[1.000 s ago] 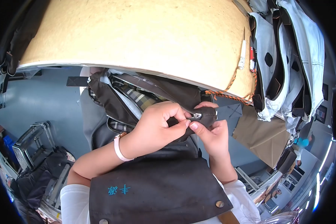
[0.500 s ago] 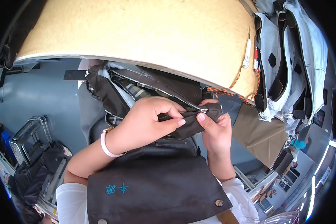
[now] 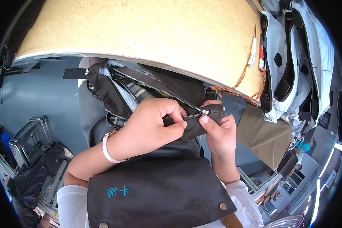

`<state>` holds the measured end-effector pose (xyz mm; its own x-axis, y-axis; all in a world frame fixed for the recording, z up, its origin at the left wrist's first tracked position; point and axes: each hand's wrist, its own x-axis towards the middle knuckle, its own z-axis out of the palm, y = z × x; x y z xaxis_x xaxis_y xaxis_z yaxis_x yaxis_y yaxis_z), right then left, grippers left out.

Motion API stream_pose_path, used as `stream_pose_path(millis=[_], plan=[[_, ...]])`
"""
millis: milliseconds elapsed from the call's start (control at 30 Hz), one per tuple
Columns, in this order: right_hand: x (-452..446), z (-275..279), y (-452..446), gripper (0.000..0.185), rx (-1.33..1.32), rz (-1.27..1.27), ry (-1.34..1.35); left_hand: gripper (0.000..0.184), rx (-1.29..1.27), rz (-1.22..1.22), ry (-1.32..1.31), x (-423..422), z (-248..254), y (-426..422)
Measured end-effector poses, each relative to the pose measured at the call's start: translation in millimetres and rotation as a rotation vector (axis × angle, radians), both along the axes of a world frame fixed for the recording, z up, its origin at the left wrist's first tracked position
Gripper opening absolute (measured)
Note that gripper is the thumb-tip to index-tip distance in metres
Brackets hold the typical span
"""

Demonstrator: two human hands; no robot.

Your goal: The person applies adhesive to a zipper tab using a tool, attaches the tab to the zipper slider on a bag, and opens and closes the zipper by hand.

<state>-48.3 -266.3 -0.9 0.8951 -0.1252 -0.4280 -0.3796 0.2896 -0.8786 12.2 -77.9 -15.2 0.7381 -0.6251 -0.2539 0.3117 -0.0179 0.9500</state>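
Observation:
A dark brown bag (image 3: pixel 114 93) with plaid lining lies in my lap against the table edge, its zipper (image 3: pixel 163 91) parted. My left hand (image 3: pixel 150 119), wearing a pink band and a watch at the wrist, pinches the near edge of the zipper opening between thumb and fingers. At the zipper's right end, my right hand (image 3: pixel 219 133) grips the bag's corner, thumb on top and fingers behind. The metal zipper slider (image 3: pixel 205 112) sits just above my right thumb. Part of the bag's front is covered by my left hand.
Along the table (image 3: pixel 140 26), an awl with a white handle (image 3: pixel 252 53) lies beside a red tool (image 3: pixel 261 57) and an orange cord (image 3: pixel 235 91). Several unfinished bags (image 3: pixel 288 64) hang at the right. A dark apron (image 3: pixel 155 190) covers my front; a metal-framed chair (image 3: pixel 32 138) stands left.
Both hands keep their hold on the bag. The zipper end and my right thumb have shifted very slightly left; otherwise the view is nearly the same.

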Motion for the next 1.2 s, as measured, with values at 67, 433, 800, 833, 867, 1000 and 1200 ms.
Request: stream_pose_path(millis=[67,433,800,833,867,1000,1200], plan=[[-2,-1,-2,0.026,0.008,0.013,0.014,0.011,-0.002,0.005,-0.011,0,0,0],[-23,44,-11,0.029,-0.957,-0.056,-0.529,0.011,0.086,0.01,-0.193,-3,10,0],[64,68,-6,0.011,-0.938,1.144,-0.329,0.011,0.21,0.001,-0.423,-9,20,3],[64,68,-6,0.01,-0.936,1.133,-0.343,0.011,0.241,-0.007,-0.367,-10,20,4],[63,66,-7,0.01,-0.935,1.122,-0.359,0.012,0.271,-0.015,-0.311,-9,20,5],[63,70,-14,0.01,-0.949,1.072,-0.356,0.012,0.217,-0.004,-0.3,-3,14,18],[61,70,-13,0.011,-0.938,1.072,-0.357,0.009,0.044,-0.002,-0.288,4,12,19]])
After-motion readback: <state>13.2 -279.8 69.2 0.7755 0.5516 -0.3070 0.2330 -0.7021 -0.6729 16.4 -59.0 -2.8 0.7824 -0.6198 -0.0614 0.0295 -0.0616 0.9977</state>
